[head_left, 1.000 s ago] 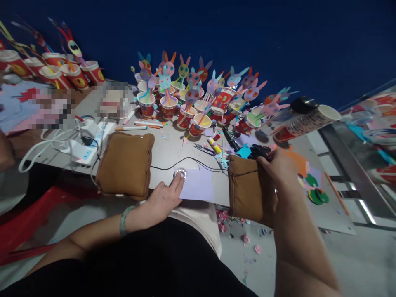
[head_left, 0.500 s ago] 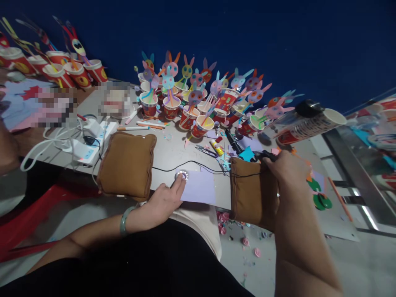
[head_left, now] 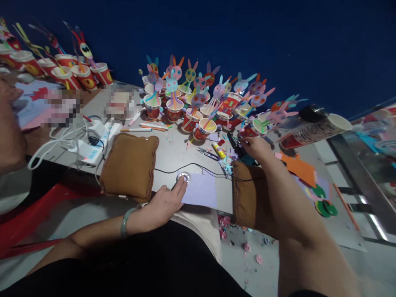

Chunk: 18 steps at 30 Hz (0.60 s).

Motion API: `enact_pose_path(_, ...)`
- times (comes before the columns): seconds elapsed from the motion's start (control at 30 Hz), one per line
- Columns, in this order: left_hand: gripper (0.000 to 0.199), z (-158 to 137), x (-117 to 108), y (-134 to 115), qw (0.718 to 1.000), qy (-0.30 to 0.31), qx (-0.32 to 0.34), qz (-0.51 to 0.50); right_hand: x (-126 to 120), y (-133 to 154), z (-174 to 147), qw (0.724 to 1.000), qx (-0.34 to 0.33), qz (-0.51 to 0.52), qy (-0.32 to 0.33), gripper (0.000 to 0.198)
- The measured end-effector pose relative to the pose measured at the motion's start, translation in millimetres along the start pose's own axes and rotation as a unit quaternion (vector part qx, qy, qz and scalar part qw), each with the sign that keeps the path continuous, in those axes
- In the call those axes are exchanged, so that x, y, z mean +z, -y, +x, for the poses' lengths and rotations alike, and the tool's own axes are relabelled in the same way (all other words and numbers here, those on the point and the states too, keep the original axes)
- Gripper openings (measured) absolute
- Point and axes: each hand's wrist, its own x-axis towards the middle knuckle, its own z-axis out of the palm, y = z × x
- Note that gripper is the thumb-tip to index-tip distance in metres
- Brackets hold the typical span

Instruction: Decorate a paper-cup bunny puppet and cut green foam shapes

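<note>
My left hand (head_left: 167, 202) lies at the table's front edge, its first two fingers together and pressing a silver-rimmed ring (head_left: 184, 178) down. Under the ring is a sheet of lavender paper (head_left: 201, 189), partly over the edge. My right hand (head_left: 257, 147) reaches over the right brown cushion (head_left: 249, 198) into the scraps beyond it. Its fingers are curled beside a long black tool (head_left: 234, 142); what they hold, if anything, is hidden. Scissors (head_left: 208, 154) and a yellow glue stick (head_left: 219, 150) lie to the left of that hand.
Paper cups with rabbit faces (head_left: 202, 128) crowd the back. A stack of cups (head_left: 312, 130) leans at the right, near orange paper (head_left: 298, 168). A black cord (head_left: 198, 163) crosses the table. Left are another cushion (head_left: 130, 165), a power strip (head_left: 100, 144) and another person's arm (head_left: 10, 128).
My right hand has moved left and farther from me, from above the right cushion to the scraps by the black tool. My left hand stays on the ring. The view has shifted slightly.
</note>
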Motion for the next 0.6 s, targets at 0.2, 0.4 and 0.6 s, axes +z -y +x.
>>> enact_pose_path(0.2, 0.067, 0.6, 0.6, -0.3, 1.0, 0.012, -0.01, -0.004, 5.8, 9.9, 20.1, 1.0, 0.008, -0.021, -0.001, 0.033)
enact_pose_path(0.4, 0.069, 0.3, 4.9, 0.3, 1.0, 0.003, -0.001, 0.005, 2.6, 11.5, 23.0, 1.0, 0.0, 0.004, -0.011, 0.028)
enact_pose_path(0.6, 0.068, -2.0, 0.0, 1.1, 1.0, 0.002, 0.001, -0.013, -9.3, 2.2, 11.0, 0.991, 0.01, 0.107, -0.075, 0.026)
